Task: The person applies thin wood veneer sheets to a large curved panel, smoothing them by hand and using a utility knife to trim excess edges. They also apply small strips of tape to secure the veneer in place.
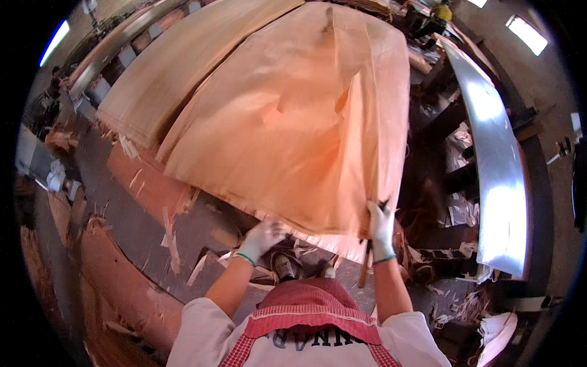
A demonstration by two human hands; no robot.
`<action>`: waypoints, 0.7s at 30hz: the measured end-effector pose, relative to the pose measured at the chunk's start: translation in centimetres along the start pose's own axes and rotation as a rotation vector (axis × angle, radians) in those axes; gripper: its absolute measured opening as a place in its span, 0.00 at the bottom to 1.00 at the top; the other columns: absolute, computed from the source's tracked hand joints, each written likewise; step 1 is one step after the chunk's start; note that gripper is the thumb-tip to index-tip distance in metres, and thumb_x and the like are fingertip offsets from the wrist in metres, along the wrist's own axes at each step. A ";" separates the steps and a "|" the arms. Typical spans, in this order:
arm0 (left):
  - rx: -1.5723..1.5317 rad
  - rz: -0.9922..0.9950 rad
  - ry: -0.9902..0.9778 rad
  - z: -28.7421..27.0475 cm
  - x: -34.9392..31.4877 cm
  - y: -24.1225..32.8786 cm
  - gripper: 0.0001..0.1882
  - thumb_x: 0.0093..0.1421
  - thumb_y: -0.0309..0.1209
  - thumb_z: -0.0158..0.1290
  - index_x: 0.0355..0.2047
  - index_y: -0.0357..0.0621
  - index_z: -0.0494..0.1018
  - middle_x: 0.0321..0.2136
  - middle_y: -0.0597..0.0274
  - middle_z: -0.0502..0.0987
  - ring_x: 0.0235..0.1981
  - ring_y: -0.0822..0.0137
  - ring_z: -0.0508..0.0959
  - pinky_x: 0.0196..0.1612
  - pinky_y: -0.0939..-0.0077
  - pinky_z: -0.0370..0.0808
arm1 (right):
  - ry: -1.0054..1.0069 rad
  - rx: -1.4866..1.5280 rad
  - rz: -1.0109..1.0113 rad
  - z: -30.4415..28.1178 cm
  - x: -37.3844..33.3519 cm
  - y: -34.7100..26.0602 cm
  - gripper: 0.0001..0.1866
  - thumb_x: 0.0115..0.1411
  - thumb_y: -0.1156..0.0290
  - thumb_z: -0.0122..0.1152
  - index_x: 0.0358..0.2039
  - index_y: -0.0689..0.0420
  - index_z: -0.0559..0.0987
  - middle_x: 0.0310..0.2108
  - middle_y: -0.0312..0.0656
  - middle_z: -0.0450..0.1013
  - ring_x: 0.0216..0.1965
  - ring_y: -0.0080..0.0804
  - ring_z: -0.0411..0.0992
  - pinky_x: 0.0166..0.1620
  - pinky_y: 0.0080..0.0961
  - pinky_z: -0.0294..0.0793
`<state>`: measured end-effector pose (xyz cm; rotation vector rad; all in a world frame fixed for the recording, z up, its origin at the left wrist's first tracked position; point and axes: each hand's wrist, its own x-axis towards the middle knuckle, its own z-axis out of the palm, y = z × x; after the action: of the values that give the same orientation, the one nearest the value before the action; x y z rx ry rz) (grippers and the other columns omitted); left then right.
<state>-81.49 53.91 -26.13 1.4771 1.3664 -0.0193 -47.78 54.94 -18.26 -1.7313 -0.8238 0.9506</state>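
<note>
A large sheet of wood veneer [257, 122], pale orange and rippled, lies on a stack in front of me. It has a raised fold and a torn flap near its right side. My right hand [380, 227], in a white glove, is closed at the sheet's near right corner around a thin brown stick [365, 263]. A dark tip of something shows above its thumb. My left hand [266, 237], also gloved, is at the near edge of the sheet, its fingers smeared by motion. I cannot tell whether it touches the veneer.
Another veneer stack [189, 67] stands at the left. A long shiny metal panel [492, 165] runs along the right. Curved veneer offcuts [125, 287] and torn strips [199, 269] litter the floor around my shoes [284, 267]. A person in yellow [441, 12] is far right.
</note>
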 end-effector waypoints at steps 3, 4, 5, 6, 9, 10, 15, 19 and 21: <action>-0.353 -0.087 0.531 2.6 -0.1 -10.0 0.30 0.63 0.48 0.45 0.62 0.47 0.62 0.64 0.57 0.62 0.63 0.54 0.62 0.63 0.57 0.60 | -0.028 -0.059 -0.020 -8.7 -2.4 -2.7 0.09 0.59 0.72 0.57 0.34 0.65 0.80 0.27 0.30 0.72 0.28 0.18 0.67 0.32 0.19 0.66; -0.555 -0.072 0.615 3.6 -0.4 -12.8 0.31 0.64 0.50 0.43 0.63 0.48 0.60 0.64 0.58 0.61 0.64 0.54 0.60 0.64 0.55 0.58 | -0.022 0.022 -0.054 -11.4 -3.9 -3.2 0.08 0.59 0.72 0.57 0.34 0.64 0.79 0.29 0.29 0.72 0.29 0.17 0.66 0.34 0.18 0.67; -0.802 -0.019 0.651 4.8 -0.9 -15.2 0.32 0.64 0.52 0.41 0.64 0.49 0.59 0.65 0.59 0.59 0.65 0.54 0.59 0.65 0.52 0.56 | -0.022 0.066 -0.087 -14.4 -5.1 -2.7 0.08 0.60 0.73 0.56 0.34 0.64 0.79 0.29 0.29 0.72 0.30 0.17 0.66 0.36 0.17 0.67; -1.051 0.078 0.637 6.0 -1.4 -16.9 0.33 0.64 0.53 0.39 0.65 0.50 0.58 0.66 0.60 0.58 0.66 0.55 0.57 0.65 0.50 0.54 | -0.010 0.060 -0.086 -17.0 -6.8 -3.2 0.08 0.59 0.73 0.56 0.35 0.64 0.79 0.30 0.29 0.72 0.31 0.17 0.66 0.36 0.17 0.66; -1.459 0.530 0.364 9.8 -2.2 -19.4 0.36 0.65 0.59 0.33 0.68 0.54 0.55 0.69 0.63 0.53 0.69 0.55 0.52 0.67 0.43 0.49 | 0.042 0.024 -0.041 -25.8 -11.2 -3.0 0.08 0.59 0.73 0.56 0.35 0.62 0.80 0.29 0.29 0.72 0.30 0.17 0.66 0.36 0.18 0.66; -1.388 0.671 0.316 10.9 -2.5 -19.9 0.37 0.66 0.61 0.31 0.69 0.55 0.53 0.70 0.64 0.52 0.70 0.55 0.51 0.68 0.41 0.47 | 0.065 0.052 -0.048 -28.6 -12.1 -2.1 0.08 0.59 0.73 0.57 0.35 0.62 0.80 0.29 0.29 0.72 0.30 0.17 0.65 0.35 0.18 0.66; -1.872 0.544 0.301 19.9 -0.3 -10.5 0.44 0.63 0.67 0.32 0.68 0.50 0.54 0.68 0.59 0.58 0.67 0.53 0.59 0.68 0.48 0.53 | 0.136 0.028 -0.059 -42.4 -17.2 -0.5 0.10 0.57 0.73 0.54 0.36 0.64 0.80 0.29 0.30 0.71 0.29 0.17 0.65 0.35 0.18 0.66; -2.014 0.607 0.473 26.1 -0.4 -2.2 0.42 0.64 0.66 0.32 0.68 0.49 0.56 0.67 0.57 0.58 0.66 0.52 0.59 0.67 0.50 0.55 | 0.177 -0.072 -0.087 -52.9 -19.2 1.4 0.09 0.57 0.73 0.54 0.34 0.64 0.79 0.28 0.30 0.71 0.29 0.18 0.65 0.35 0.18 0.65; -2.123 0.494 0.557 28.7 -1.5 0.2 0.43 0.64 0.66 0.33 0.67 0.48 0.57 0.67 0.56 0.57 0.66 0.52 0.58 0.67 0.51 0.55 | 0.235 -0.038 -0.135 -58.0 -18.5 3.3 0.08 0.57 0.72 0.54 0.32 0.62 0.78 0.27 0.28 0.70 0.28 0.17 0.64 0.33 0.18 0.64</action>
<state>-64.51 33.54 -37.30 -0.1668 0.5743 1.6688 -5.27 13.87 -3.46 -1.7569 -0.7966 0.6314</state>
